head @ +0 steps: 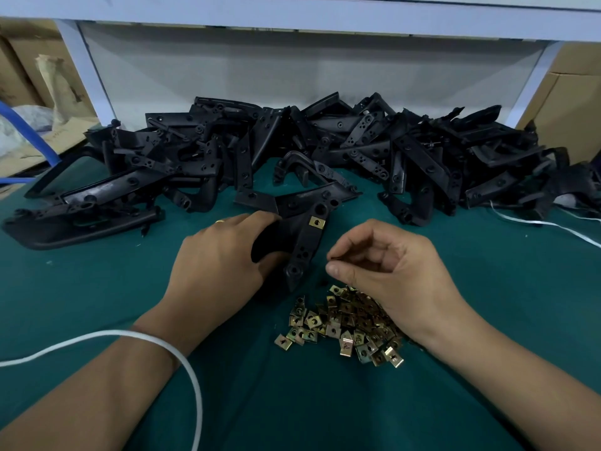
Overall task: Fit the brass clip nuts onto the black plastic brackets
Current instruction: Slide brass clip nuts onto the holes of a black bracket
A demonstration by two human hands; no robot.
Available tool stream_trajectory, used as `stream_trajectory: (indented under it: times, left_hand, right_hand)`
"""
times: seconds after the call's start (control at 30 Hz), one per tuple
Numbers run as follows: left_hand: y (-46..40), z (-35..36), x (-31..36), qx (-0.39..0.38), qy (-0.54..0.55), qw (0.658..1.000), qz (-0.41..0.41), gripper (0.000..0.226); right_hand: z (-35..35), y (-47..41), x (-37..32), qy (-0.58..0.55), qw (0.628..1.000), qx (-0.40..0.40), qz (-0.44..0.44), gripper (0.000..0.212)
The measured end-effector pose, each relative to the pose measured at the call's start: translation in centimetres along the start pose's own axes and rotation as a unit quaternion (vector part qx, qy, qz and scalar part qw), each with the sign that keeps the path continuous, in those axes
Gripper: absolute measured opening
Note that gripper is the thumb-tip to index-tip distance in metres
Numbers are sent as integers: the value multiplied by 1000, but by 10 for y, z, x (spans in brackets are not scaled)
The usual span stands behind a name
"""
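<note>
My left hand [221, 255] gripped the bracket [304, 236] flat on the surface [97, 288], and my right hand [387, 268] curled, maybe pinching a clip nut I could not see, needing a straight push.

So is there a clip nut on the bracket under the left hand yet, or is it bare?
On. One brass clip nut sits on the bracket arm, near its upper end; the left hand holds the bracket.

Work surface: green mat [487, 288]. White cord [192, 369] loops across it at 8 o'clock. White strap [536, 222] lies on the mat at 3 o'clock. White shelf frame [292, 14] spans 12 o'clock. Cardboard boxes [572, 102] at 2 o'clock. Blue tube [29, 131] at 10 o'clock.
</note>
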State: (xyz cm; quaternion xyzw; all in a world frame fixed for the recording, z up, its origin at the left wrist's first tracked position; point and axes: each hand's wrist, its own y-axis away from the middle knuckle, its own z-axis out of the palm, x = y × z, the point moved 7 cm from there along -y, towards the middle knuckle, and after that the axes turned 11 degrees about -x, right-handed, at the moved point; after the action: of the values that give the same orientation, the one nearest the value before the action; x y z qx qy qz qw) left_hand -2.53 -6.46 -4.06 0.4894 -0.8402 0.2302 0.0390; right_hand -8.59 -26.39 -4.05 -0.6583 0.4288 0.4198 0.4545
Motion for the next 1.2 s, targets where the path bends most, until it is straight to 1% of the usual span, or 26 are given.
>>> stream_trajectory:
  times: [0.13, 0.27, 0.37, 0.5, 0.67, 0.73, 0.83, 1.0, 1.2]
  left_hand:
    - [0, 0, 1, -2, 0, 1000, 7, 47]
    - [0, 1, 1, -6, -4, 1000, 6, 47]
    - [0, 1, 0, -6, -3, 1000, 5, 48]
    - [0, 1, 0, -8, -8, 1000, 4, 47]
    - [0, 1, 1, -8, -6, 1000, 1, 48]
    - [0, 1, 1, -6, -9, 1000, 1, 48]
    - [0, 1, 1, -7, -9, 1000, 1, 49]
    - [0, 0, 1, -10, 0, 1000, -4, 50]
    - [1, -7, 4, 6, 21, 1000, -3, 48]
  right_hand:
    - [-2, 0, 1, 9, 1000, 6, 3, 21]
    - [-1, 1, -2, -17, 1000, 6, 2, 32]
    - [-2, 2, -1, -21, 1000, 21, 0, 28]
    - [-5, 3, 0, 6, 999, 35, 1, 19]
    - [-8, 3, 2, 0, 999, 49, 6, 16]
    - [-9, 3, 2, -18, 999, 50, 4, 15]
    - [-6, 3, 1, -51, 998, 47, -5, 17]
    - [-4, 2, 1, -67, 997, 42, -8, 15]
    - [2, 3, 7, -62, 998, 22, 24, 20]
